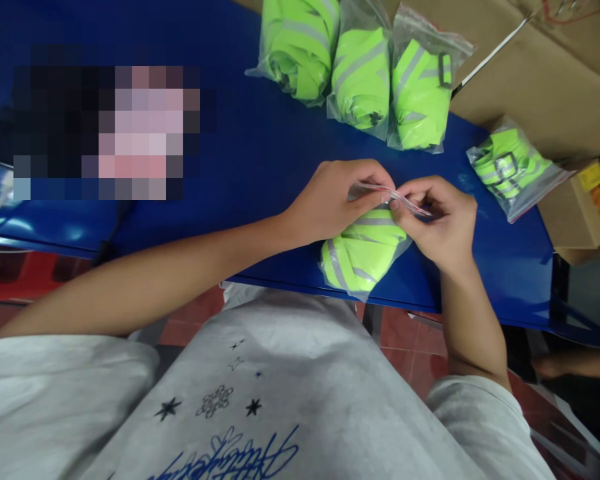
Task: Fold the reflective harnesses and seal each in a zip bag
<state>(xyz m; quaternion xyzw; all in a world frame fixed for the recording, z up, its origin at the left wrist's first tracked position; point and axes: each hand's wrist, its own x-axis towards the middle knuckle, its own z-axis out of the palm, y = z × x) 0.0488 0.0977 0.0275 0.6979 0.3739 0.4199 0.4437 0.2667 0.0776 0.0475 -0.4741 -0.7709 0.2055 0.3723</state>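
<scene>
A clear zip bag (365,257) with a folded neon-green strap and grey reflective stripes inside lies at the near edge of the blue table. Both hands pinch the bag's red-lined top edge. My left hand (347,197) grips it on the left, thumb and index finger pressed together. On the right, my right hand (437,217) holds the same edge between thumb and fingers, close beside the left fingertips. The filled part of the bag hangs below the fingers toward my body.
Three similar filled bags (363,80) stand in a row at the back of the blue table (230,147). Another bag (510,167) lies at the right, beside a small cardboard box (577,207). Large cartons are behind. Another person's arm shows at the lower right.
</scene>
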